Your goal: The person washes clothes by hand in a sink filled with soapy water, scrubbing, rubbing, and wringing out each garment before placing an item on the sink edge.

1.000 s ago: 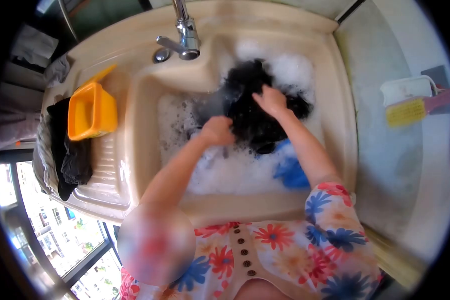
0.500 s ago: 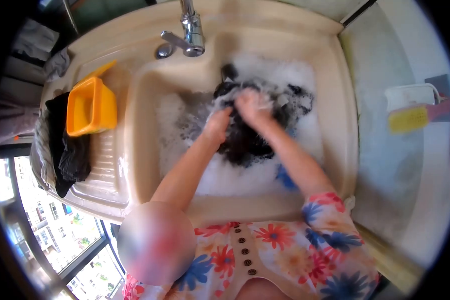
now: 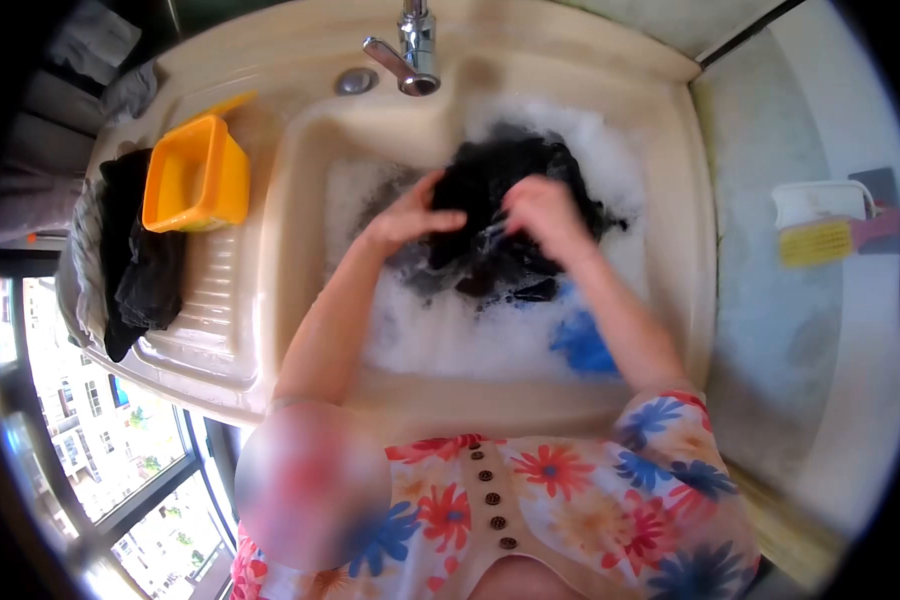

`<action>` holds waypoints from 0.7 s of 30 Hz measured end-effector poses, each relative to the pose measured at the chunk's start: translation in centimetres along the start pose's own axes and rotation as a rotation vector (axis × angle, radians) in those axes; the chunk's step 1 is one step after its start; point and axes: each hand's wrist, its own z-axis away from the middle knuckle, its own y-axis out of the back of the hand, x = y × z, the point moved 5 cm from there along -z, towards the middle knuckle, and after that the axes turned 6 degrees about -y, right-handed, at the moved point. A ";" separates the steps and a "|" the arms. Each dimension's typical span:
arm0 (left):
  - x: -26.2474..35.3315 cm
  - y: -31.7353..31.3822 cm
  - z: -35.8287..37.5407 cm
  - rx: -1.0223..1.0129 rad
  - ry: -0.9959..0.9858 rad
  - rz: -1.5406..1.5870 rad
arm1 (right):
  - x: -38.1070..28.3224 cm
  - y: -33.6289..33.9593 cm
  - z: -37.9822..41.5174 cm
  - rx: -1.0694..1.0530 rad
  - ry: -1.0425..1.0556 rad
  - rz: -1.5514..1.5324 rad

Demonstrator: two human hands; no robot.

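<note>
A wet black garment [image 3: 500,180] lies bunched in the soapy water of the beige sink [image 3: 300,260]. At its left edge, my left hand [image 3: 410,218] touches the dark cloth, thumb and fingers spread apart. My right hand [image 3: 548,215] is curled over the garment's right part, pinching the fabric; its fingertips are slightly blurred. White foam [image 3: 430,340] surrounds the cloth, and a blue piece of fabric [image 3: 583,343] shows through the suds beneath my right forearm.
A chrome faucet [image 3: 417,60] rises at the sink's back. On the ribbed drainboard [image 3: 210,320] to the left stand a yellow-orange container [image 3: 232,180] and dark clothes [image 3: 150,285]. A yellow-and-pink brush [image 3: 820,243] and a white brush [image 3: 820,203] are at the right wall.
My hands, close together before, have moved apart. The black garment now shows as a larger mound above the foam, with less splashing. The view has shifted slightly.
</note>
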 end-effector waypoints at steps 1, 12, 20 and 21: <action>-1.1 -0.2 0.5 -0.089 -0.066 -0.038 | -1.8 3.6 -0.2 0.139 0.092 -0.169; 2.1 0.7 0.0 0.116 0.120 0.229 | 2.0 -4.1 -0.6 0.148 0.113 0.444; -2.4 8.1 -0.1 0.427 0.028 -0.603 | 2.7 13.1 -6.2 0.712 0.202 0.506; -4.5 6.7 -1.0 0.443 0.013 -0.269 | 2.4 9.0 -5.7 0.713 0.318 0.644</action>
